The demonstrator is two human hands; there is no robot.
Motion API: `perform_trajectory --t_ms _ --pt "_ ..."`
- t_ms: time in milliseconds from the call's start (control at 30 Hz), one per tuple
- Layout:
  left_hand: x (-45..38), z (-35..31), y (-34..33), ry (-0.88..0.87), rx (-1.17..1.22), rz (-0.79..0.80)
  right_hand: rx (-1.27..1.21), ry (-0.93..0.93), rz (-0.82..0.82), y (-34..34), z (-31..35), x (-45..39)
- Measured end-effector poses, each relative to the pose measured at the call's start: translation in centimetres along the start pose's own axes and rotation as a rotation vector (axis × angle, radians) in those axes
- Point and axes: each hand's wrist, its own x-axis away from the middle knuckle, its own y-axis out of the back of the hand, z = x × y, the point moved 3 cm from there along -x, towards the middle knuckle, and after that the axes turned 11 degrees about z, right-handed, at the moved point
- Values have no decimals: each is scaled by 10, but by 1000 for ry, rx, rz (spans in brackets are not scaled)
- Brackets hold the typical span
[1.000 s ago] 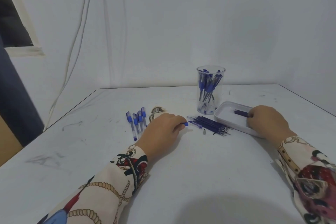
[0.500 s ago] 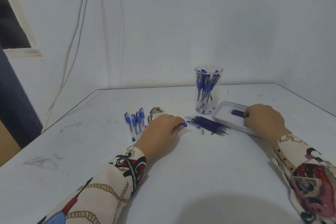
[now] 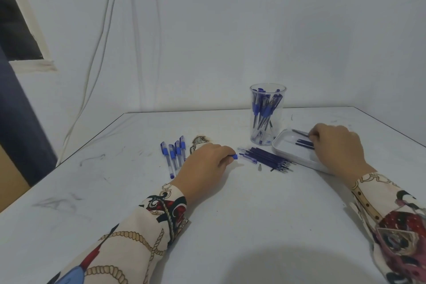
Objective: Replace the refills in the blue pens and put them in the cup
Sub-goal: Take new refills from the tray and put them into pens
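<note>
Waiting pens: four blue pens (image 3: 173, 154) lie side by side on the bench (image 3: 230, 226), left of the left hand, caps on.
Left hand: the left hand (image 3: 205, 163) rests on the bench, fingers (image 3: 227, 157) curled round a pen barrel (image 3: 234, 157); only its blue end pokes out.
Loose parts: a clear pen piece (image 3: 249, 158) and a small grey tip (image 3: 260, 167) lie just right of that hand.
Refill pile: a heap of dark refills (image 3: 269, 159) lies between the hands, near the cup.
Cup: the clear cup (image 3: 267, 114) stands behind the pile, already holding many pens.
Tray: a white tray (image 3: 290, 154) sits beside the cup, a few refills inside.
Right hand: the right hand (image 3: 336, 145) is over the tray, fingertips pinching one thin refill (image 3: 299, 132).
Handling: the refill looks light, thin and slightly bendy; I'd hold it mid-length and feed it straight into the barrel.
</note>
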Motion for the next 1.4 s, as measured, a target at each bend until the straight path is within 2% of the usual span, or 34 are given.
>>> perform_trajectory --t_ms 100,167,267,1400 --pt "-1 2 0 5 11 -22 -132 310 -186 11 23 4" --pt "0 3 -1 10 25 -35 -167 533 -202 11 40 11" --pt "-2 6 -1 -9 7 -50 -176 642 -139 7 58 20" --pt "-3 9 1 -53 23 -85 -316 606 -53 7 65 27"
